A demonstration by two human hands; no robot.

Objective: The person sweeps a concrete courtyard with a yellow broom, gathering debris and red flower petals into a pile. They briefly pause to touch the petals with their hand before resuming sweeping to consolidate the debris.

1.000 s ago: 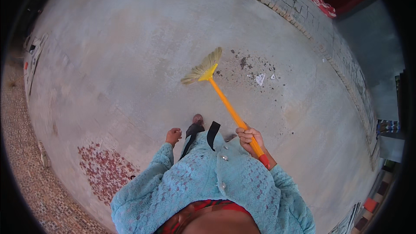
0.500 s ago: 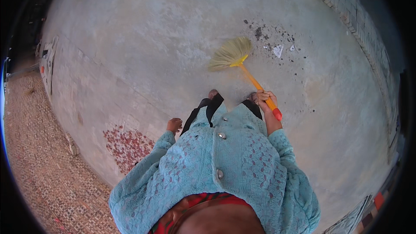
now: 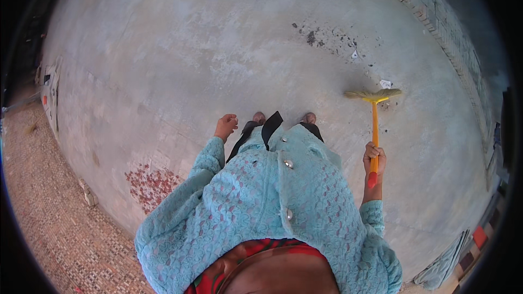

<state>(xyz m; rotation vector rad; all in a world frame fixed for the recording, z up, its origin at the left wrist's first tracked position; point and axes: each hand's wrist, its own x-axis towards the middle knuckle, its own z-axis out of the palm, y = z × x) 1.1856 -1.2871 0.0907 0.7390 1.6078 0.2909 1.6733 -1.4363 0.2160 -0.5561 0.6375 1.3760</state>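
My right hand (image 3: 374,158) is wrapped round the orange handle of a broom (image 3: 375,122), close to its red end cap. The broom's pale straw bristles fan out from a yellow collar, down at the concrete floor. Beside the bristles lies a white paper scrap (image 3: 385,84), and a smaller white scrap (image 3: 354,54) lies farther off among dark debris (image 3: 327,39). Out in front of my left sleeve, my left hand (image 3: 226,127) hangs in the air with loosely bent fingers, holding nothing.
Dark red bits (image 3: 151,185) are spread on the concrete floor (image 3: 180,49) at left. Brick paving (image 3: 71,228) borders it on the near left. A stone-edged step (image 3: 430,19) curves along the right. Striped cloth (image 3: 444,264) lies at the near right.
The broom has swung to the right, from left of the debris to beside a paper scrap, which now lies nearer and farther right. My left hand has risen forward.
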